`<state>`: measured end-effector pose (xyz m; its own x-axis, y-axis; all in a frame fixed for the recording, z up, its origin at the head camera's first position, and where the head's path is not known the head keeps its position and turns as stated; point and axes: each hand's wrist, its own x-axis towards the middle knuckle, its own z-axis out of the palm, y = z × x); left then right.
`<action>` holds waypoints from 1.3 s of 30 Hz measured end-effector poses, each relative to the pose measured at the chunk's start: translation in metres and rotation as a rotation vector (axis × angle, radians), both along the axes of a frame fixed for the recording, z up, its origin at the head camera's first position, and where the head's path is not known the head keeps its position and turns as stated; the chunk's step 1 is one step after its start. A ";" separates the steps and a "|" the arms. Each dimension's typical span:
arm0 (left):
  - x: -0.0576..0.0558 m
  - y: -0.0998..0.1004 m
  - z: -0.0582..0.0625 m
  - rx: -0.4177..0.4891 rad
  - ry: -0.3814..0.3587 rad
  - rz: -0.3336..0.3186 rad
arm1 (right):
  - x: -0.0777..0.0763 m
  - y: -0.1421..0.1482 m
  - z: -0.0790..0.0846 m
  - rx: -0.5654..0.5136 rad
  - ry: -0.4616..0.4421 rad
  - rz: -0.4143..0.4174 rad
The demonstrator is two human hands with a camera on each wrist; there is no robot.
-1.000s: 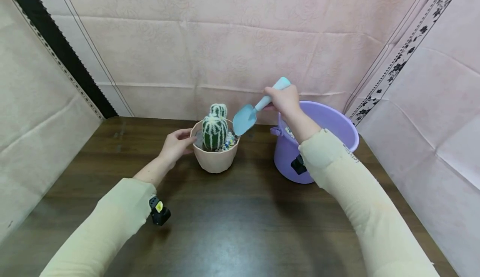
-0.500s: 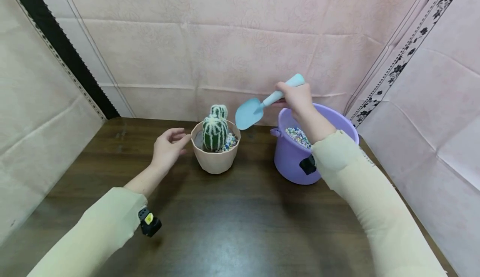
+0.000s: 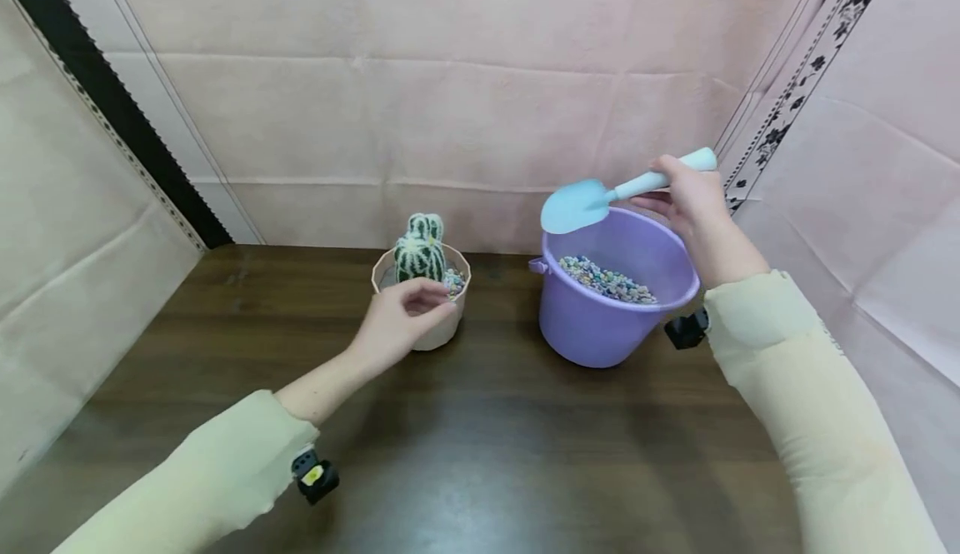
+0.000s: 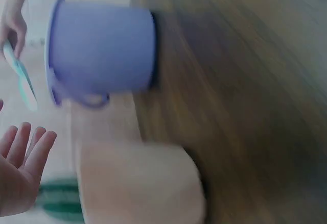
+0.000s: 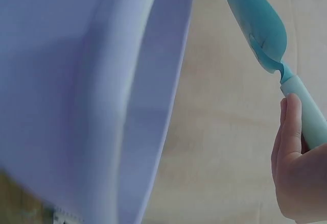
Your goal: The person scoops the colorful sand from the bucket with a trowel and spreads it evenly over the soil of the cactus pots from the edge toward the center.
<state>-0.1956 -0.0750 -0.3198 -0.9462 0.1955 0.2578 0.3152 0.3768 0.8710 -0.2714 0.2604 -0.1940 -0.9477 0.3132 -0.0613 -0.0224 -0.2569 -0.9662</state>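
My right hand point(image 3: 693, 200) grips the pale handle of a light blue trowel point(image 3: 576, 207), held level above the back rim of a purple bucket point(image 3: 592, 329). Multicoloured pebbles point(image 3: 607, 279) lie in the bucket. A green-and-white cactus point(image 3: 420, 254) stands in a beige pot point(image 3: 438, 337), with a few coloured pebbles at its right side. In front of the pot, my left hand point(image 3: 401, 321) hovers with loosely bent fingers and holds nothing; it hides part of the pot. The left wrist view shows its fingers point(image 4: 30, 147) apart from the pot.
The brown wooden table point(image 3: 465, 471) carries the pot and, to its right, the bucket. A pale cloth wall point(image 3: 450, 121) rises behind them, with more cloth at both sides. On the bucket's left rim sticks out a small purple lug point(image 3: 538, 266).
My right hand has carried the trowel rightward from beside the pot to above the bucket. My left hand let go of the pot's left side, drew back, then moved right in front of it.
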 end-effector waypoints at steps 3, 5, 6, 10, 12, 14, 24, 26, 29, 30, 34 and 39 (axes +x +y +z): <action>-0.004 0.027 0.008 0.037 -0.021 -0.071 | 0.002 0.018 -0.003 0.003 0.011 -0.023; -0.010 0.045 0.012 0.061 -0.036 -0.095 | 0.003 0.028 -0.005 -0.001 0.009 -0.037; -0.013 0.054 0.014 0.073 -0.045 -0.101 | 0.004 0.032 -0.006 -0.004 0.002 -0.041; -0.025 0.084 0.019 0.135 -0.075 -0.115 | 0.005 0.044 -0.012 -0.019 -0.028 -0.067; -0.030 0.095 0.022 0.152 -0.076 -0.107 | 0.006 0.047 -0.014 -0.026 -0.030 -0.077; -0.036 0.103 0.024 0.168 -0.074 -0.091 | 0.006 0.050 -0.016 -0.028 -0.027 -0.090; -0.067 0.130 0.019 0.162 -0.023 0.080 | 0.002 0.057 -0.032 0.213 -0.015 -0.139; -0.073 0.132 0.017 0.175 -0.026 0.101 | -0.001 0.057 -0.038 0.324 -0.030 -0.152; -0.081 0.136 0.013 0.199 -0.053 0.111 | -0.004 0.057 -0.047 0.502 -0.068 -0.172; -0.083 0.137 0.012 0.204 -0.062 0.110 | -0.004 0.058 -0.050 0.570 -0.086 -0.176; -0.088 0.141 0.010 0.211 -0.099 0.098 | -0.006 0.060 -0.058 0.857 -0.124 -0.192; -0.092 0.144 0.010 0.193 -0.133 0.079 | -0.008 0.054 -0.067 1.027 -0.111 -0.154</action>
